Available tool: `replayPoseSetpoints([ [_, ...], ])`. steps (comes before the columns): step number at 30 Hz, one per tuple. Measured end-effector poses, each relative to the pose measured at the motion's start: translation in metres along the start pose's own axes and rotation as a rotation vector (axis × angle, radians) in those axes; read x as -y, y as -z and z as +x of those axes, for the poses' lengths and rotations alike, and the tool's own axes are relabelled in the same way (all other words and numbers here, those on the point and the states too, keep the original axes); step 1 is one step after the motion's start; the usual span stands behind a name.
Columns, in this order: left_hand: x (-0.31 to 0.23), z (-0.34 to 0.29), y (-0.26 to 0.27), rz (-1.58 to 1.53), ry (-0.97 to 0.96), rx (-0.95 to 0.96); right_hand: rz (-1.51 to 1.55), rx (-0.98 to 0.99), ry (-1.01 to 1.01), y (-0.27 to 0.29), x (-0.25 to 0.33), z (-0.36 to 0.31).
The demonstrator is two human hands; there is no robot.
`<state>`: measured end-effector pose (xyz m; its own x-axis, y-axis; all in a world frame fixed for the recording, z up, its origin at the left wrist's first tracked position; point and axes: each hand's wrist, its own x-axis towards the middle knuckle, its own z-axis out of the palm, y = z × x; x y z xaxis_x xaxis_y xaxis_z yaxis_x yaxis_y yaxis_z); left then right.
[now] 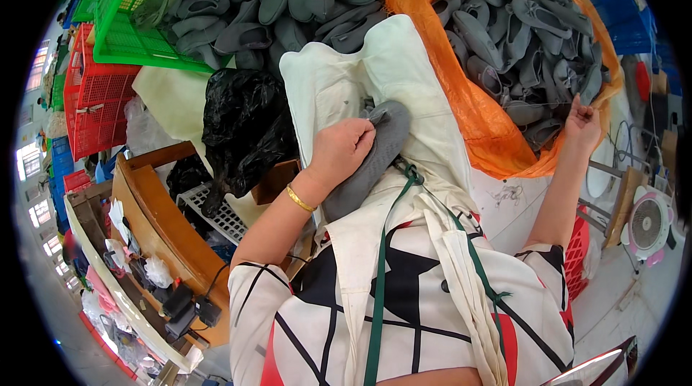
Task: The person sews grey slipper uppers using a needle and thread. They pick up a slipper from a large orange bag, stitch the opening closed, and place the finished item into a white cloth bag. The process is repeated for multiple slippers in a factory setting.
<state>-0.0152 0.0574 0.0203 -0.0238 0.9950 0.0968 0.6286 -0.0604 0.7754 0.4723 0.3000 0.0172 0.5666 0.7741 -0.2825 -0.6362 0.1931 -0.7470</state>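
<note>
My left hand (343,147) is closed round the edge of a dark grey slip-on shoe (382,147), which rests on the white apron (404,51) over my lap. The shoe lies slantwise, its textured sole turned partly up. Out to the right, my right hand (582,125) is raised by the rim of an orange sack (497,152) full of similar grey shoes (519,33). Its fingers are curled with the tips together; what they pinch, if anything, is too small to make out.
A green plastic crate (137,43) and a heap of grey shoes (274,4) lie ahead. To my left are a black plastic bag (245,123), a red crate (97,105) and a wooden cabinet (162,234) holding clutter. A small fan (646,224) stands at the far right.
</note>
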Motion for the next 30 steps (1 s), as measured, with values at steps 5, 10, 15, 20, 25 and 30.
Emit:
replayPoseSetpoints([
  [5,0.001,-0.003,0.003,0.204,-0.159,-0.032,-0.078,-0.107,0.086,0.001,-0.01,-0.009],
  [10,-0.006,0.008,0.009,0.504,-0.397,0.046,-0.017,-0.071,0.096,0.021,0.01,-0.001],
  [15,0.001,0.007,0.002,0.435,-0.332,-0.051,-0.014,0.076,0.081,-0.008,0.017,-0.021],
  [20,-0.001,0.019,0.004,0.534,-0.325,0.048,0.045,0.182,0.145,-0.062,0.043,-0.057],
  [25,-0.012,0.021,-0.005,0.663,-0.418,0.064,0.044,0.301,0.167,-0.078,0.082,-0.071],
  [30,-0.024,0.03,-0.01,0.571,-0.44,0.071,0.076,0.372,0.393,-0.092,0.129,-0.058],
])
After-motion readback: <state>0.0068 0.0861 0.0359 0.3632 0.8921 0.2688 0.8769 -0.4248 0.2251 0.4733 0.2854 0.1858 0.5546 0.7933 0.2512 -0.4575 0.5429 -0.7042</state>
